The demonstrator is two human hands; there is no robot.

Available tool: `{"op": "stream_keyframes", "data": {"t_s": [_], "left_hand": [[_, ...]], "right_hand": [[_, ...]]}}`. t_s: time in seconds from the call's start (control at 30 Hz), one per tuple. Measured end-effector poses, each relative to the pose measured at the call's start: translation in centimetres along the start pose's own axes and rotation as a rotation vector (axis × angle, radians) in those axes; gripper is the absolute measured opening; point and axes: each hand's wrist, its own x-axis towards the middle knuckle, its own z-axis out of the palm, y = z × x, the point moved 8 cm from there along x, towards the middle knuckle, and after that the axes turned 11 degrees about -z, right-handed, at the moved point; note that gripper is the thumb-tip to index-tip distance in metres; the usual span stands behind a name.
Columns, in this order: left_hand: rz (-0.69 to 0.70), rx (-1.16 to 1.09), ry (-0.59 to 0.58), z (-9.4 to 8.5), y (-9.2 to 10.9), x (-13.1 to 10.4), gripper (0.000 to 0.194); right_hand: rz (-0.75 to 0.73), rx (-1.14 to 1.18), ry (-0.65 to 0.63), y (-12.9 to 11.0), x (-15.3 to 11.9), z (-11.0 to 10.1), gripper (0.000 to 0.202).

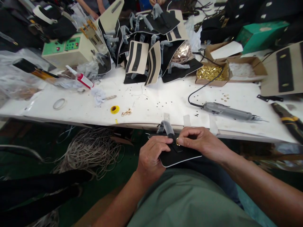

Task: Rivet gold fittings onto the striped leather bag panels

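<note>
A black leather panel (176, 156) with a pale edge rests over my lap, just below the white table (153, 104). My left hand (151, 156) grips its left side, thumb on top. My right hand (201, 143) pinches a small gold metal fitting (177, 142) against the panel's upper part. A strap wrapped in clear film (165, 127) sticks up from the panel's top edge.
A grey electric screwdriver (227, 111) with a black cord lies on the table to the right. Cardboard boxes of gold fittings (209, 73) sit behind it. A pile of black and beige panels (151, 53) fills the middle back. A beige machine (71, 49) stands at left. Another person's arms (93, 8) show at the far edge.
</note>
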Motion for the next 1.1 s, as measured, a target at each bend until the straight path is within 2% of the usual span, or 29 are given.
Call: {"op": "stream_keyframes", "data": {"t_s": [0.5,0.7,0.77,0.87,0.97,1.03,1.1], "left_hand": [[-0.001,0.023,0.016,0.2,-0.3,-0.3,0.026],[-0.017,0.038,0.012,0.6,-0.6,-0.5,0.027],[-0.02,0.041,0.015,0.6,-0.7,-0.5,0.027],[-0.027,0.045,0.028,0.4,-0.7,-0.4,0.025],[-0.047,0.053,0.043,0.2,-0.7,-0.3,0.023],[-0.061,0.057,0.047,0.2,-0.6,-0.2,0.022],[-0.073,0.056,0.043,0.2,-0.6,-0.1,0.021]], "right_hand": [[-0.148,-0.176,-0.011,-1.1,-0.3,0.5,0.014],[-0.02,-0.131,-0.035,0.4,-0.5,0.8,0.025],[-0.008,-0.109,0.007,0.8,-0.5,0.7,0.029],[-0.067,-0.175,0.139,0.4,-0.6,-0.1,0.039],[-0.175,-0.275,0.173,-0.8,-0.7,0.0,0.027],[-0.208,-0.282,0.129,-1.3,-0.7,0.5,0.02],[-0.193,-0.268,0.088,-1.4,-0.8,0.8,0.021]]}}
